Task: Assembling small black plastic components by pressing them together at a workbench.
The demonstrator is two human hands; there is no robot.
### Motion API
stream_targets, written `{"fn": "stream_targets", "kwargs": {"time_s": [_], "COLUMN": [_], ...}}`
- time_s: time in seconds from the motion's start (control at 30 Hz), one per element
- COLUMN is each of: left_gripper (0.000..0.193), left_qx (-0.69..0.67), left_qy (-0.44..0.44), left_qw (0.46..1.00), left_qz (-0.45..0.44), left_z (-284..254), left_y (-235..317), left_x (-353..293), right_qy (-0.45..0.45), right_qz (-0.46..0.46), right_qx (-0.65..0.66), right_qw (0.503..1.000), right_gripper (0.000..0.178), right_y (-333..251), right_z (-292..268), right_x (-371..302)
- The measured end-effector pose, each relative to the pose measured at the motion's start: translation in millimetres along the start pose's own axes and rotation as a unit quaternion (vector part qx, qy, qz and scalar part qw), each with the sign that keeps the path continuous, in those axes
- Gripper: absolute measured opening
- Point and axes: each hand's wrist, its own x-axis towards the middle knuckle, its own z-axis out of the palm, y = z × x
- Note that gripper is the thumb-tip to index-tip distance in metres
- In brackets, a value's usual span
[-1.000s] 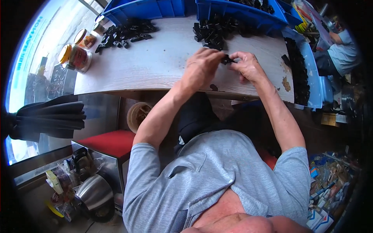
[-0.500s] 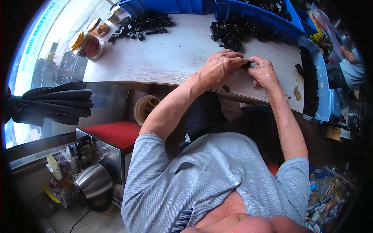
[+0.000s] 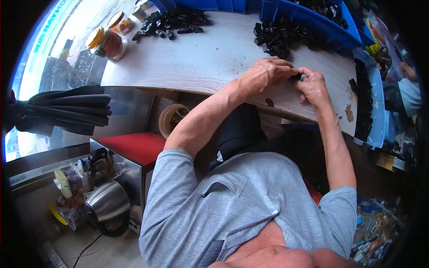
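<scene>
The left hand and right hand are pinching a small black part between them over the worktop, apparently manipulating it; the next move is likely demanding steady control.

The one view comes from the left of two wide fisheye cameras worn side by side on the person's head. It faces steeply down, upright and unmirrored, with the person's left at its left. The grey shirt is near the lens and fills the lower middle; the left hand and right hand are farther off, above centre. The bench spans the upper part, and the blue bins are beyond it, near the top rim. Straight edges bow outward, and black rounds off the corners.
</scene>
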Motion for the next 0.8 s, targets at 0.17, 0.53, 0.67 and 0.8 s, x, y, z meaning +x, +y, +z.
{"fn": "stream_targets", "kwargs": {"time_s": [0.17, 0.53, 0.67, 0.8], "left_gripper": [0.04, 0.05, 0.062, 0.059], "left_qx": [-0.01, 0.068, 0.187, 0.157], "left_qy": [-0.009, -0.034, -0.1, -0.067], "left_qw": [1.0, 0.997, 0.977, 0.985], "left_qz": [0.024, 0.009, -0.035, -0.039], "left_z": [-3.9, -6.9, -6.8, -9.9], "left_y": [0.1, 10.3, 20.9, 22.3], "left_x": [0.4, -8.6, -12.7, -16.8], "right_qy": [0.02, 0.016, 0.007, 0.004], "right_qz": [0.009, 0.005, 0.009, 0.001], "right_qx": [0.006, -0.026, -0.041, -0.03], "right_qw": [1.0, 1.0, 0.999, 1.0], "right_gripper": [0.031, 0.029, 0.028, 0.026], "right_y": [2.5, -4.3, -9.1, -0.6], "right_z": [0.3, 2.6, 2.6, 1.7], "right_x": [1.5, 0.4, -1.4, 0.7]}}
